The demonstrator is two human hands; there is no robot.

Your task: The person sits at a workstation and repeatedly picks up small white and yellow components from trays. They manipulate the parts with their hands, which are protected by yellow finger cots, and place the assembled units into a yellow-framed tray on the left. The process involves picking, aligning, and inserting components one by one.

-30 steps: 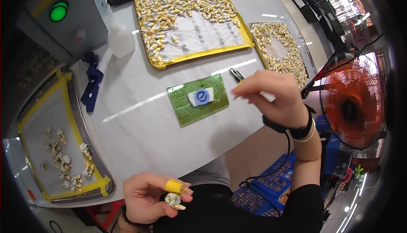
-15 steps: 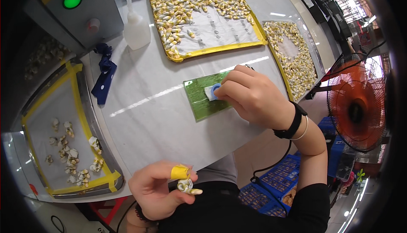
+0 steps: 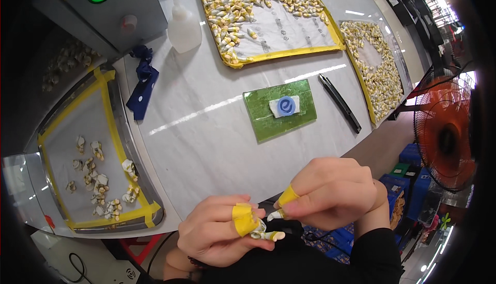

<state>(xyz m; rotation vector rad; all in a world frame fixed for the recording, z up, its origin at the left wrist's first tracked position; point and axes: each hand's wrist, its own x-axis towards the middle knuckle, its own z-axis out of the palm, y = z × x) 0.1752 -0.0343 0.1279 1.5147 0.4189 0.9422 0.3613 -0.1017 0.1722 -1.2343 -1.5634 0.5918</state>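
Head view: the person's left hand [image 3: 219,232] is at the near edge of the table [image 3: 199,149], its grip closed between thumb and fingers on a small white-and-yellow cluster [image 3: 267,235]. A yellow band [image 3: 245,220] wraps one of its fingers. Just beside it, the right hand [image 3: 330,193] pinches a small white piece [image 3: 275,215] between its fingertips, next to the cluster; whether the two touch cannot be told. Another yellow band [image 3: 288,195] circles a finger there.

Beyond the hands, a green plate [image 3: 281,131] lies on the table, bearing a white pad with a round blue disc [image 3: 286,106] on top. To the plate's right rests a slim black tool [image 3: 339,103], set at a slant. Farther back, a yellow-edged tray [image 3: 289,33] carries many small white-and-yellow pieces [image 3: 222,2], with a second filled tray [image 3: 368,56] to its right. On the left, a taped tray [image 3: 98,118] holds a scatter of clusters like the one in the left hand. A translucent squeeze bottle [image 3: 185,32] stands between a grey box [image 3: 142,5] and the yellow-edged tray, near a dark blue cloth [image 3: 142,93].
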